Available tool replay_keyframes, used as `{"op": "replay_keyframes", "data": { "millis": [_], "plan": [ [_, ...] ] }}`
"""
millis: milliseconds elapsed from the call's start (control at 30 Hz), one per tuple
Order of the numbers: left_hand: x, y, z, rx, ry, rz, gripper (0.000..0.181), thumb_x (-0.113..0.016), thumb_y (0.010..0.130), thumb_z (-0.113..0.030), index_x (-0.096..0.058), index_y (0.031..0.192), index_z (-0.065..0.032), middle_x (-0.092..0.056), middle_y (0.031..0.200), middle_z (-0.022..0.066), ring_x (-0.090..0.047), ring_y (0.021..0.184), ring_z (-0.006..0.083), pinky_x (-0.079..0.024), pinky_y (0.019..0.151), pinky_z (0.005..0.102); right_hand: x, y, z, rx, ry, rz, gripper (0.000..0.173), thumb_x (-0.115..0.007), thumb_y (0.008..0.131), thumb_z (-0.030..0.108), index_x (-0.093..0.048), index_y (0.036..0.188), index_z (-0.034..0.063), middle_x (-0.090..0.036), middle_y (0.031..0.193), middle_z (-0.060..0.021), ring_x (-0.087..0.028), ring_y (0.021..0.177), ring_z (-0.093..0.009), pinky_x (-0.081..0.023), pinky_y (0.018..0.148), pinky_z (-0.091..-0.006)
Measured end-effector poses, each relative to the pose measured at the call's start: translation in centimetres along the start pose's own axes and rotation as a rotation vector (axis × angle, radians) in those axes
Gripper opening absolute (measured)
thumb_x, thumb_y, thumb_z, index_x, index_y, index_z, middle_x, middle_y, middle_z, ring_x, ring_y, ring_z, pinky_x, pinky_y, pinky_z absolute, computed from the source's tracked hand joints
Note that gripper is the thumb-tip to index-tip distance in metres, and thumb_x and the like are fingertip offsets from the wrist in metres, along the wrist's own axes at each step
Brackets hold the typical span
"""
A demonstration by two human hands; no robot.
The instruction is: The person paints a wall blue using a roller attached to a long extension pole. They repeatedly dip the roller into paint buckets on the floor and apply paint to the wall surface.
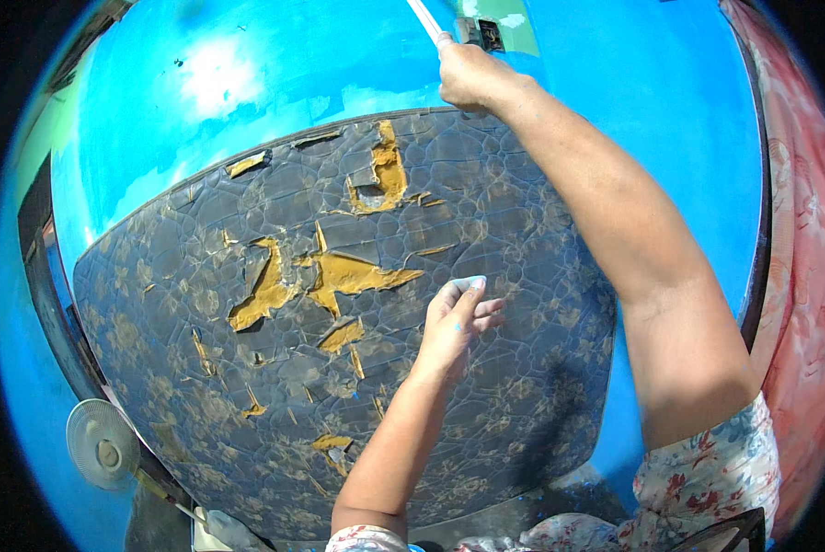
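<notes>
My right hand (478, 77) is raised at the top and grips a white pole (426, 17), whose far end runs out of the picture. Before it is a bright blue painted wall (302, 55). My left hand (457, 314) hovers in front of a dark, flower-patterned mattress (495, 407), fingers loosely curled and the thumb close to the index finger. I see nothing held in it. Blue and whitish paint marks its skin. The mattress stands against the wall, its cover torn in several places, with yellow foam (357, 276) showing through.
Near my right hand, a dark electrical fitting (491, 36) sits on a green wall patch (519, 27). A pedestal fan (103, 445) stands at lower left, beside a clear plastic bag (230, 530). A pinkish-red curtain (802, 290) hangs at right. Blue spots mark the grey floor (585, 493).
</notes>
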State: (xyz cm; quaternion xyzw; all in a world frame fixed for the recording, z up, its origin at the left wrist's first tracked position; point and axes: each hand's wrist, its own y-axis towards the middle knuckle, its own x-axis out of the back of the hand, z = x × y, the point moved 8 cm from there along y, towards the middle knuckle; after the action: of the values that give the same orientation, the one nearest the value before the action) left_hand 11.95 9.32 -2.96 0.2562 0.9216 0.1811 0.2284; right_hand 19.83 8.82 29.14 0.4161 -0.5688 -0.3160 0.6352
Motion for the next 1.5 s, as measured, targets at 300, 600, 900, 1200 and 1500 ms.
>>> {"op": "replay_keyframes", "data": {
  "millis": [300,600,900,1200,1500],
  "plan": [
    [2.6,-1.5,-0.9,0.007,0.029,-0.022,0.029,-0.061,0.097,-0.026,-0.055,0.111,-0.0018,-0.061,0.103,0.0102,-0.068,0.095,0.0229,-0.059,0.082,0.0364,-2.4,-17.1,-1.0,0.016,-0.062,0.169,0.082,-0.056,0.082,0.004,-0.009,0.15,-0.0072,-0.067,0.085,-0.0291,-0.068,0.079,-0.044,-0.054,0.074,-0.0528],
    [3.4,-1.5,-0.3,0.045,0.013,-0.026,0.027,-0.061,0.097,-0.023,-0.054,0.114,-0.0019,-0.061,0.103,0.008,-0.067,0.096,0.0228,-0.058,0.08,0.0355,-3.5,-20.4,-0.8,0.021,0.021,0.158,0.083,-0.056,0.081,0.002,-0.01,0.15,-0.0063,-0.065,0.081,-0.0297,-0.066,0.076,-0.045,-0.052,0.072,-0.0542],
    [1.3,-0.2,-1.2,0.009,0.013,0.017,0.029,-0.062,0.097,-0.025,-0.053,0.112,-0.0018,-0.06,0.102,0.008,-0.067,0.094,0.0218,-0.058,0.077,0.0334,-1.9,-2.7,2.3,0.056,-0.015,0.037,0.074,-0.053,0.084,0.003,-0.018,0.148,-0.0082,-0.064,0.097,-0.0335,-0.065,0.092,-0.046,-0.051,0.08,-0.0538],
    [1.2,2.3,-0.9,0.011,0.005,-0.026,0.033,-0.059,0.098,-0.028,-0.051,0.115,-0.0006,-0.059,0.106,0.0117,-0.067,0.09,0.0237,-0.059,0.073,0.0349,-5.0,-18.5,-2.3,0.011,-0.053,0.175,0.07,-0.047,0.086,0.003,-0.016,0.147,-0.0093,-0.066,0.082,-0.0306,-0.067,0.074,-0.044,-0.053,0.069,-0.0533],
    [-4.9,6.6,3.9,0.068,-0.018,0.026,0.048,-0.058,0.096,-0.044,-0.049,0.118,-0.0017,-0.05,0.114,0.0109,-0.064,0.09,0.0286,-0.057,0.076,0.0413,-3.7,-42.6,-7.0,-0.255,-0.05,0.602,0.094,-0.063,0.085,0.011,0.001,0.155,0.0068,-0.061,0.095,-0.0287,-0.066,0.078,-0.043,-0.054,0.073,-0.0499]
  ]
}}
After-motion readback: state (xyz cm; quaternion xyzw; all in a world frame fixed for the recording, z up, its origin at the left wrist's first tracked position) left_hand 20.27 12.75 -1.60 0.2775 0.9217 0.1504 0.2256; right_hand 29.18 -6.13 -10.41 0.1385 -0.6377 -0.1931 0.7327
